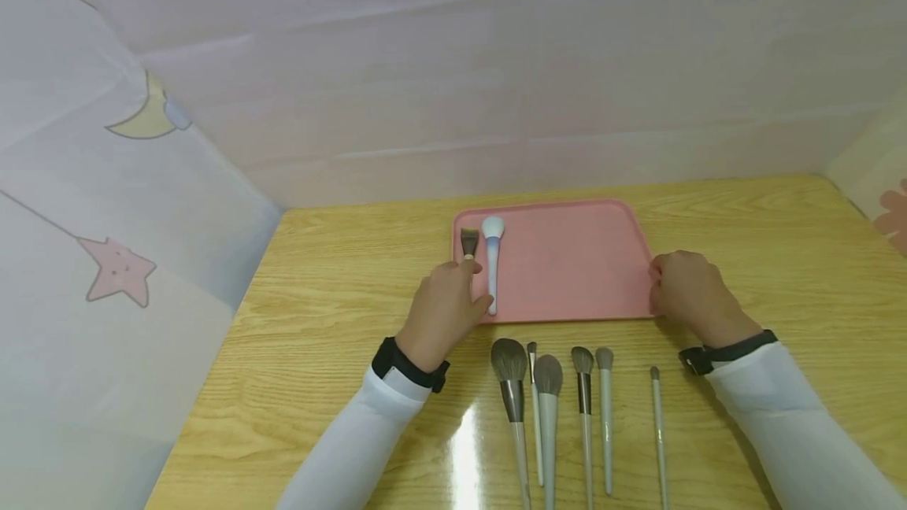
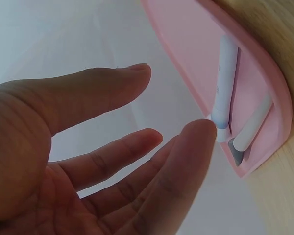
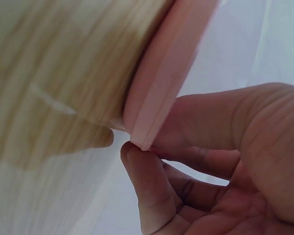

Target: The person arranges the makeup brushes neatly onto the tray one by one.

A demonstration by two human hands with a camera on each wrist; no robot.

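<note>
A pink tray [image 1: 574, 266] lies on the wooden table. At its left end lie a white-and-blue brush [image 1: 492, 266] and a short dark-bristled brush [image 1: 468, 242]. My left hand [image 1: 453, 290] hovers over the tray's near left corner with fingers straight and spread. In the left wrist view my left hand [image 2: 171, 103] holds nothing, and one fingertip [image 2: 198, 134] sits right at the end of the white-and-blue brush [image 2: 225, 78]; I cannot tell if they touch. My right hand [image 1: 662, 282] pinches the tray's right edge [image 3: 161, 78] between thumb and fingers [image 3: 137, 171].
Several grey-bristled makeup brushes [image 1: 548, 400] lie side by side on the table [image 1: 319, 297] in front of the tray, handles toward me; a thin one [image 1: 657, 415] lies apart at the right. Pale printed cloth walls [image 1: 120, 203] close in the left, back and right.
</note>
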